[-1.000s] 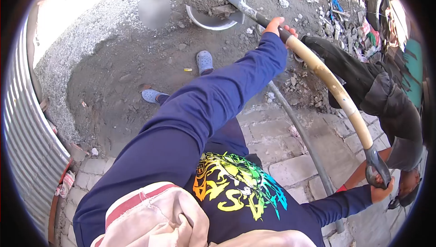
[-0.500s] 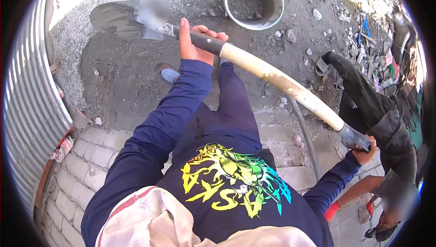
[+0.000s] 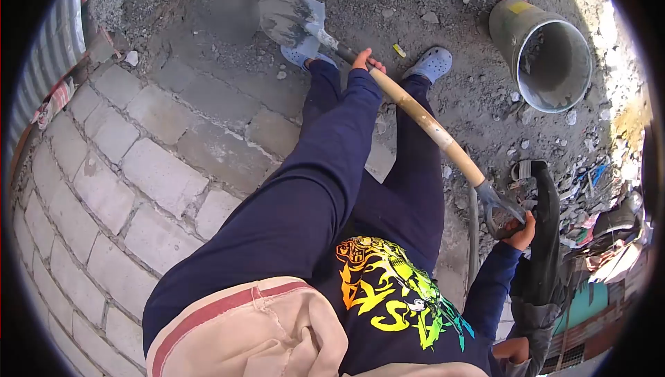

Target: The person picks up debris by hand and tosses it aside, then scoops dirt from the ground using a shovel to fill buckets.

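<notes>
A shovel [image 3: 424,117] slants across the view, its wooden shaft running from upper left to lower right. My left hand [image 3: 368,62] is closed round the dark lower end of the shaft, near the blade. At the other end, my right hand [image 3: 521,230] grips the dark handle. The grey-smeared metal blade [image 3: 287,18] is just above the ground in the picture, beside my left shoe [image 3: 305,57]; whether it touches the soil I cannot tell. To the right, a bucket [image 3: 540,55] is tipped so its mouth faces me, with grey residue inside.
Grey concrete blocks [image 3: 163,176] pave the ground at left. Loose soil and stones [image 3: 429,16] spread ahead. Another person's dark-clothed leg [image 3: 547,224] is close to my right hand. Debris [image 3: 613,228] is piled at right, and corrugated metal sheet [image 3: 52,51] stands at far left.
The blade has come down closer to my feet, and my left hand has lowered with it. The bucket, upright before, is now tipped and farther right in view. My view has turned.
</notes>
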Available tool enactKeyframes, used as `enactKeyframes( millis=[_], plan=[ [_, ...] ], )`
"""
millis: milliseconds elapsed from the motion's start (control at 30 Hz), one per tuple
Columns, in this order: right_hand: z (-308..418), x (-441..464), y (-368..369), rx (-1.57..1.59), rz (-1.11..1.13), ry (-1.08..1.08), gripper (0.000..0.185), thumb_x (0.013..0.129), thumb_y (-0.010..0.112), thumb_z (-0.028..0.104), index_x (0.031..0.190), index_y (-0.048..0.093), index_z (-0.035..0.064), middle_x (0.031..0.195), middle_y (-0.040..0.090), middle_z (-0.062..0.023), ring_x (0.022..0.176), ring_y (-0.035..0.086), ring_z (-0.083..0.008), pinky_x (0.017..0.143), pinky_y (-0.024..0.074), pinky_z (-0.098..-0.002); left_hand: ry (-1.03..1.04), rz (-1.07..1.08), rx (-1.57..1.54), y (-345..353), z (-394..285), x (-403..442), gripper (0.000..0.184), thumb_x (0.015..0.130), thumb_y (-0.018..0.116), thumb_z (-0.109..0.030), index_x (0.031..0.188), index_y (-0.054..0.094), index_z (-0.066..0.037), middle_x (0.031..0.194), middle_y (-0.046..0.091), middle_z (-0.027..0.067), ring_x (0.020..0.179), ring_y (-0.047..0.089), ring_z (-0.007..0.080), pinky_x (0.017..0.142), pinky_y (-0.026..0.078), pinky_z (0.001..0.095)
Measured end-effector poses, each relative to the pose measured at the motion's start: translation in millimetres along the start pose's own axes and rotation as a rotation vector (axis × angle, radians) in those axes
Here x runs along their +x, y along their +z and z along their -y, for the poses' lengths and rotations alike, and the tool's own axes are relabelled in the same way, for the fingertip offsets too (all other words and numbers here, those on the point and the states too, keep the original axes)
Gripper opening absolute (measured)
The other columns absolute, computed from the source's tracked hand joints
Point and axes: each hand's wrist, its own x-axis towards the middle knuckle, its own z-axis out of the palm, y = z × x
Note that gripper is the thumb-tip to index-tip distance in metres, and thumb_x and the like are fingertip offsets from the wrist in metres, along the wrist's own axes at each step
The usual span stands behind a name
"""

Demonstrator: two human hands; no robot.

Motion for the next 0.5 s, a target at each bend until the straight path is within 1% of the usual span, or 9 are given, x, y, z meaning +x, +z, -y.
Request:
enactKeyframes(
  millis=[33,100,133,233,267,367,433,467,500],
  plan=[
    [9,-5,-15,-0.068,-0.110,-0.005,0.027,0.081,0.058,0.033,0.071,0.053,0.0084,0.052,0.046,-0.0021,0.042,0.044,-0.0132,0.040,0.0358,-0.0260,-0.097,-0.084,0.011,4,30,-5,0.029,0.076,0.068,-0.025,0.065,0.045,-0.012,0.058,0.051,0.0056,0.049,0.051,0.0203,0.050,0.048,0.0353],
    [36,-22,-45,-0.098,-0.273,0.030,0.030,0.082,0.058,0.036,0.067,0.050,0.0105,0.050,0.041,0.0002,0.040,0.040,-0.0122,0.039,0.0334,-0.0258,-0.242,-0.117,-0.014,9,95,-15,0.026,0.076,0.068,-0.025,0.066,0.047,-0.013,0.058,0.051,0.0037,0.049,0.051,0.0179,0.050,0.047,0.0341],
    [49,-29,-75,-0.112,-0.240,0.014,0.032,0.081,0.058,0.039,0.066,0.049,0.0120,0.050,0.040,0.0014,0.040,0.039,-0.0115,0.039,0.0320,-0.0252,-0.228,-0.099,-0.062,22,117,-42,0.025,0.077,0.068,-0.024,0.067,0.048,-0.011,0.058,0.050,0.0046,0.048,0.050,0.0183,0.051,0.048,0.0337],
    [101,-66,-112,-0.179,-0.529,-0.098,0.036,0.080,0.058,0.043,0.062,0.046,0.0135,0.049,0.038,0.0026,0.039,0.037,-0.0109,0.038,0.0315,-0.0256,-0.456,-0.009,-0.076,43,194,-57,0.024,0.076,0.068,-0.020,0.071,0.049,-0.006,0.060,0.049,0.0064,0.049,0.053,0.0217,0.050,0.051,0.0389],
    [113,-73,-110,-0.203,-0.644,-0.160,0.039,0.080,0.059,0.043,0.059,0.044,0.0141,0.048,0.036,0.0030,0.038,0.035,-0.0107,0.038,0.0311,-0.0265,-0.520,0.017,-0.121,58,200,-67,0.023,0.075,0.069,-0.019,0.075,0.050,-0.006,0.060,0.049,0.0063,0.048,0.053,0.0222,0.050,0.051,0.0402],
    [142,-50,-113,-0.235,-0.537,-0.303,0.040,0.079,0.058,0.046,0.060,0.045,0.0134,0.049,0.037,0.0028,0.038,0.036,-0.0107,0.038,0.0325,-0.0265,-0.540,0.108,-0.179,79,192,-45,0.024,0.074,0.069,-0.017,0.078,0.049,-0.004,0.063,0.050,0.0074,0.049,0.054,0.0233,0.049,0.050,0.0418],
    [140,13,-68,-0.284,-0.404,-0.159,0.040,0.080,0.055,0.047,0.060,0.045,0.0135,0.050,0.040,0.0036,0.041,0.040,-0.0105,0.041,0.0347,-0.0247,-0.470,0.099,-0.251,80,158,26,0.022,0.074,0.065,-0.018,0.073,0.049,-0.003,0.060,0.050,0.0087,0.049,0.053,0.0267,0.050,0.048,0.0429],
    [104,35,35,-0.168,-0.402,-0.120,0.038,0.079,0.056,0.045,0.060,0.044,0.0146,0.050,0.040,0.0037,0.042,0.040,-0.0099,0.042,0.0330,-0.0245,-0.409,0.120,-0.181,65,112,80,0.020,0.073,0.060,-0.018,0.070,0.048,-0.002,0.058,0.050,0.0108,0.051,0.052,0.0298,0.052,0.047,0.0430],
    [46,90,89,-0.185,-0.271,-0.191,0.035,0.079,0.056,0.042,0.059,0.044,0.0151,0.050,0.039,0.0037,0.042,0.038,-0.0103,0.041,0.0301,-0.0261,-0.175,0.143,0.137,43,19,105,0.019,0.072,0.057,-0.018,0.066,0.046,-0.003,0.057,0.050,0.0135,0.053,0.052,0.0319,0.057,0.046,0.0419]
  ],
)
